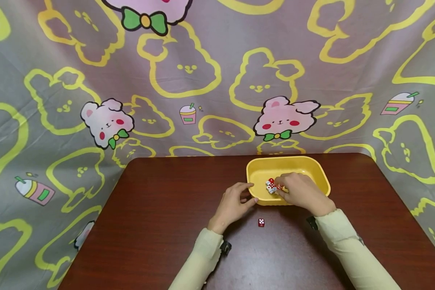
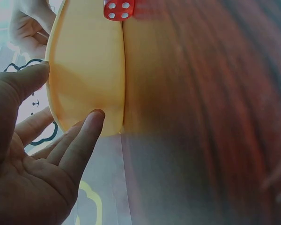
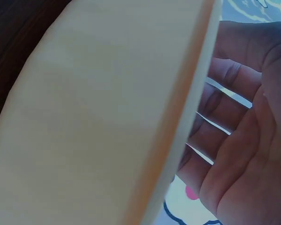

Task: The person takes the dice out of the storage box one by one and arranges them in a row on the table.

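A yellow plastic basin [image 1: 313, 169] stands near the table's far edge. Inside, toward its left half, several small red and white dice [image 1: 271, 186] lie bunched together. My right hand [image 1: 299, 189] reaches over the near rim, with a red die showing between its thumb and index finger beside the bunch. In the right wrist view the basin wall [image 3: 98, 108] hides those fingertips. At the basin's front left corner, my left hand [image 1: 233, 203] touches the rim with spread, fairly straight fingers. One red die [image 1: 261, 222] with white pips sits on the table in front of the basin.
The dark brown wooden table [image 1: 174, 209] has rounded far corners. Behind and on both sides hangs a grey cloth [image 1: 210, 80] printed with cartoon bears and drink cups. Dark straps [image 1: 225, 247] sit at the wrists, by the pale sleeves [image 1: 199, 257].
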Action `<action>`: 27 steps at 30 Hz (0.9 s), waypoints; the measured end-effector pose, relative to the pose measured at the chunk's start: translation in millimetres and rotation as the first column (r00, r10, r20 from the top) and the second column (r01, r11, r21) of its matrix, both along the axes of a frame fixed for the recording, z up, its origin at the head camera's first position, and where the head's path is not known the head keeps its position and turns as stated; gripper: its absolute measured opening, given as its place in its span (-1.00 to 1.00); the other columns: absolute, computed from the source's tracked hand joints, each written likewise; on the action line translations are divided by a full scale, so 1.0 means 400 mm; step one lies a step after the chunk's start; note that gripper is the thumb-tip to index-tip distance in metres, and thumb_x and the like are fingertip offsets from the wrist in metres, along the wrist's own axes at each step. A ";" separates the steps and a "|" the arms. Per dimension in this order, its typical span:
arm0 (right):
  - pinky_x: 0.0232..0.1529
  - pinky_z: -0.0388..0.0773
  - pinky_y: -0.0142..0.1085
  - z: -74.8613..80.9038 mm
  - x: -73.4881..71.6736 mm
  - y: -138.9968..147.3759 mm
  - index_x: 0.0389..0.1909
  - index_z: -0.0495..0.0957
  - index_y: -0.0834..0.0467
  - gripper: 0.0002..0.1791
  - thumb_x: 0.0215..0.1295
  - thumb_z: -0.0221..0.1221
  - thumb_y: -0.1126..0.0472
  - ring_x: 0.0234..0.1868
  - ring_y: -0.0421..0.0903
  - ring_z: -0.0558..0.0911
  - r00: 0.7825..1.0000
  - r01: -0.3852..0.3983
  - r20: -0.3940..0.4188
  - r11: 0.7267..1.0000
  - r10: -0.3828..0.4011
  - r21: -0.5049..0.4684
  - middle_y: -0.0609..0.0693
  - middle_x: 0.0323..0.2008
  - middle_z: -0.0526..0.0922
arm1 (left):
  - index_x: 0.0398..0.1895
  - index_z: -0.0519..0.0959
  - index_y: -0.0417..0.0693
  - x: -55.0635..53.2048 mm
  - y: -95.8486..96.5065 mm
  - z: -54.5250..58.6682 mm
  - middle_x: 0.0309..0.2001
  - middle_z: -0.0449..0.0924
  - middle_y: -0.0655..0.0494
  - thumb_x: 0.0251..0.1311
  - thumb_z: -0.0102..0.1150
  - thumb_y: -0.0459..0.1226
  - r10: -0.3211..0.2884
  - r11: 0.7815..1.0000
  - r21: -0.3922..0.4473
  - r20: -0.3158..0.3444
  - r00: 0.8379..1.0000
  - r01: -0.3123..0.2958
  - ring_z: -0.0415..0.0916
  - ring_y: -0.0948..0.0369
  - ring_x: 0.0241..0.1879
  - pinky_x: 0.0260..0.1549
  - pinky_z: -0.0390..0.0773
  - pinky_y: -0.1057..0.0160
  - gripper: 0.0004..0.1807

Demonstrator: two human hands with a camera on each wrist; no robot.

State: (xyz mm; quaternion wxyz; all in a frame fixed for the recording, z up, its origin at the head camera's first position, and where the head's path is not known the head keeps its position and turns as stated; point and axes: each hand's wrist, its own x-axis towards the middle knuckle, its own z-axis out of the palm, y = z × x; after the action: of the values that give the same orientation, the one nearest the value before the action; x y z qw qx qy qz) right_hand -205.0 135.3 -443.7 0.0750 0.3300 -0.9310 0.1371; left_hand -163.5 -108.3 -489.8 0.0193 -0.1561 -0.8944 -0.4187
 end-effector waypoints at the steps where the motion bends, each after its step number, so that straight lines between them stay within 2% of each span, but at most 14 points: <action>1: -0.41 0.56 -0.17 -0.002 -0.003 0.001 -0.25 0.75 0.12 -0.85 0.17 0.47 0.24 -0.48 -0.20 0.53 1.000 0.005 0.009 1.000 -0.005 -0.001 -0.08 -0.41 0.75 | 0.37 0.56 -0.11 0.000 0.000 0.000 0.28 0.61 -0.02 0.35 0.39 -0.16 0.001 1.000 -0.002 0.000 1.000 -0.001 0.74 0.12 0.10 0.00 0.73 0.35 -0.44; 10: -0.42 0.55 -0.17 -0.010 -0.022 0.007 -0.23 0.75 0.15 -0.87 0.19 0.41 0.27 -0.47 -0.17 0.55 0.998 0.034 0.056 0.999 -0.034 -0.004 -0.06 -0.41 0.75 | 0.37 0.56 -0.10 0.000 0.001 0.000 0.27 0.62 -0.01 0.35 0.39 -0.15 0.003 1.000 0.001 -0.003 1.000 -0.003 0.74 0.13 0.10 0.01 0.73 0.37 -0.44; 18: -0.46 0.53 -0.16 -0.022 -0.037 0.015 -0.31 0.72 0.09 -0.93 0.18 0.37 0.28 -0.46 -0.16 0.59 0.996 0.042 0.083 0.999 -0.042 0.006 -0.10 -0.45 0.71 | 0.37 0.56 -0.10 0.000 0.000 -0.001 0.28 0.61 -0.02 0.35 0.39 -0.15 0.006 1.000 -0.001 -0.003 1.000 -0.006 0.74 0.12 0.11 0.01 0.73 0.35 -0.44; 27: -0.41 0.61 -0.11 -0.034 -0.045 0.020 -0.22 0.76 0.12 -0.87 0.20 0.38 0.28 -0.40 -0.10 0.66 0.991 0.059 0.123 0.998 -0.060 0.013 -0.06 -0.39 0.76 | 0.38 0.55 -0.11 0.004 0.000 0.000 0.28 0.61 -0.03 0.36 0.38 -0.14 0.004 1.000 0.000 0.005 1.000 -0.004 0.73 0.09 0.12 0.03 0.74 0.28 -0.44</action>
State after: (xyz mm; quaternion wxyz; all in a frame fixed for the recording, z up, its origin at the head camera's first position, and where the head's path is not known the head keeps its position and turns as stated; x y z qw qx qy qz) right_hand -223.1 143.2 -457.2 0.0196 0.2934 -0.9439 0.1506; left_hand -162.0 -108.2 -489.6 0.0181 -0.1533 -0.8948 -0.4190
